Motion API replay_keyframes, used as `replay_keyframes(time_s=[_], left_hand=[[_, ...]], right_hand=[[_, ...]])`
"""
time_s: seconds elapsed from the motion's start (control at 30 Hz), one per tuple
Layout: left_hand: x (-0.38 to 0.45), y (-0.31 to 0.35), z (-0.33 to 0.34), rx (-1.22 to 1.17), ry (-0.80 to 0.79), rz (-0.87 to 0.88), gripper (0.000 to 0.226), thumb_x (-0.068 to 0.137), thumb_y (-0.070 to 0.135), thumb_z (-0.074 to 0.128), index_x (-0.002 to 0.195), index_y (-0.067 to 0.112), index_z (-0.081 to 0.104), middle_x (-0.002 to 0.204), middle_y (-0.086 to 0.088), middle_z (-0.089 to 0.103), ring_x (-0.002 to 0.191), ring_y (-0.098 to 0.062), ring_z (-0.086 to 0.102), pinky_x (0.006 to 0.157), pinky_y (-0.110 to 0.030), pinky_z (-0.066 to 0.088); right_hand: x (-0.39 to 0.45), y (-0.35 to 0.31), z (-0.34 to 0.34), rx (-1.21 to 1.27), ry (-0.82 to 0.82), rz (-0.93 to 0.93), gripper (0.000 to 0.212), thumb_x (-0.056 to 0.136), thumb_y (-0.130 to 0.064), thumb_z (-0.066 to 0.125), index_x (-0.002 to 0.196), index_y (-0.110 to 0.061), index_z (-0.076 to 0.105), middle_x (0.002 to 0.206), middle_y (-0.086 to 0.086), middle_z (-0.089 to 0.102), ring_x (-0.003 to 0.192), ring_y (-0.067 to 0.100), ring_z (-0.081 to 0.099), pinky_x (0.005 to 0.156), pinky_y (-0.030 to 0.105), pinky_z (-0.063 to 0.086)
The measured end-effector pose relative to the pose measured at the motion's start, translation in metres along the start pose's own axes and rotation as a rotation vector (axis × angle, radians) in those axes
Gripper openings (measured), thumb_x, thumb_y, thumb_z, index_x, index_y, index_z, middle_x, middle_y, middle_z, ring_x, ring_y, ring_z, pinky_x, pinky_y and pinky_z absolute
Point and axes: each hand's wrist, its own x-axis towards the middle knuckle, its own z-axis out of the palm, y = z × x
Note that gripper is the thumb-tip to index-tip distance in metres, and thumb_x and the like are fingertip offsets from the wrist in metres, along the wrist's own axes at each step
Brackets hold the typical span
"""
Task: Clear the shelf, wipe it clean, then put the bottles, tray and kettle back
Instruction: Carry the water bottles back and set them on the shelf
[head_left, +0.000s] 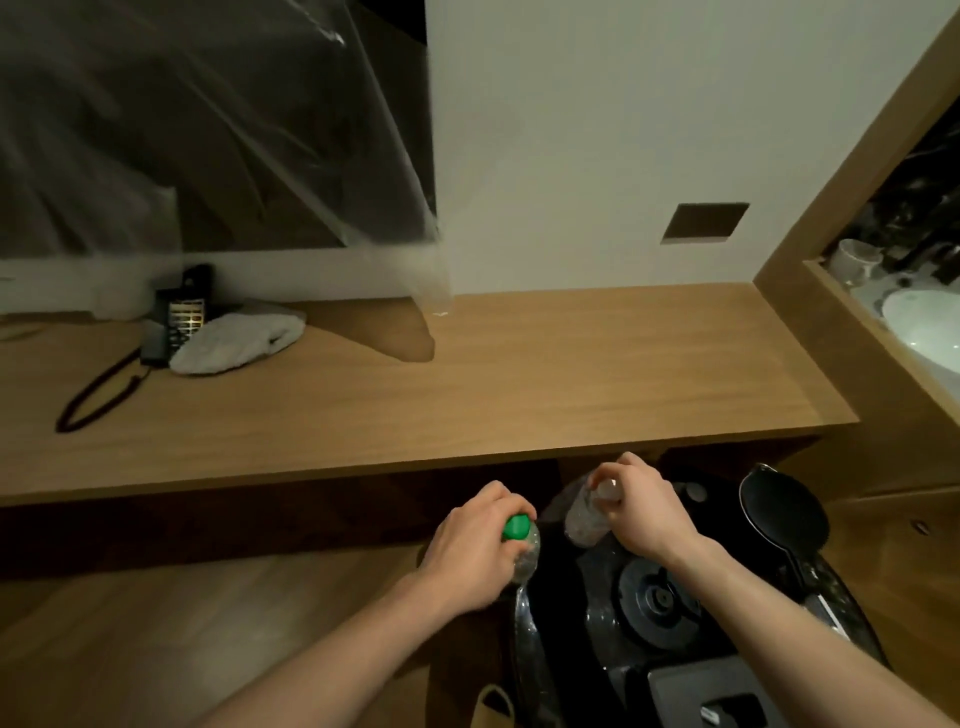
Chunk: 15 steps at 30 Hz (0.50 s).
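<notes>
Fingers (506, 500) of the left hand (470, 545) curl round the neck of a clear plastic bottle with a green cap (518, 527), gripping it from above. Fingers of the right hand (644, 512) close round the top of a second clear bottle (586, 517), whose cap looks pale (the glare makes its colour hard to judge). Both bottles sit low in the picture, at about 6 o'clock, just below the front edge of the wooden desk (467, 395) and apart from each other. No label or writing on either bottle can be read.

Beneath the right forearm lies a dark tray (566, 613) carrying a round black kettle base (654, 603). At 4 o'clock from the hands stands a black kettle (782, 512), seen from above.

On the desk, toward 10 o'clock, a black corded telephone (176, 312) rests with a crumpled white cloth (236, 340) touching its right side. Its keypad markings are too small to read. Above it hangs a dark screen (208, 130) under clear plastic film. At 3 o'clock, behind a wooden frame, a white basin (919, 322) and a cup (854, 260) appear.
</notes>
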Motion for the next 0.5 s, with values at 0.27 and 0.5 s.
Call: replay_keyframes(time_s=[0.27, 0.5], left_hand=[[-0.123, -0.08, -0.09, -0.062, 0.243, -0.126, 0.035, 0.092, 0.03, 0.074, 0.118, 0.049, 0.059, 0.115, 0.031, 0.049, 0.111, 0.007, 0.052, 0.099, -0.025, 0.053], [-0.24, -0.169, -0.174, -0.074, 0.433, -0.233, 0.04, 0.092, 0.029, 0.074, 0.126, 0.045, 0.062, 0.119, 0.03, 0.049, 0.115, 0.002, 0.054, 0.1, -0.027, 0.054]], right_hand=[[-0.046, -0.141, 0.023, 0.067, -0.02, -0.254, 0.028, 0.089, -0.024, 0.074, 0.11, -0.041, 0.067, 0.108, -0.022, 0.051, 0.098, 0.005, 0.058, 0.058, 0.01, 0.04], [-0.082, -0.305, 0.066, 0.122, -0.075, -0.464, 0.03, 0.092, -0.024, 0.072, 0.117, -0.041, 0.065, 0.118, -0.021, 0.053, 0.108, 0.005, 0.056, 0.069, 0.015, 0.053]])
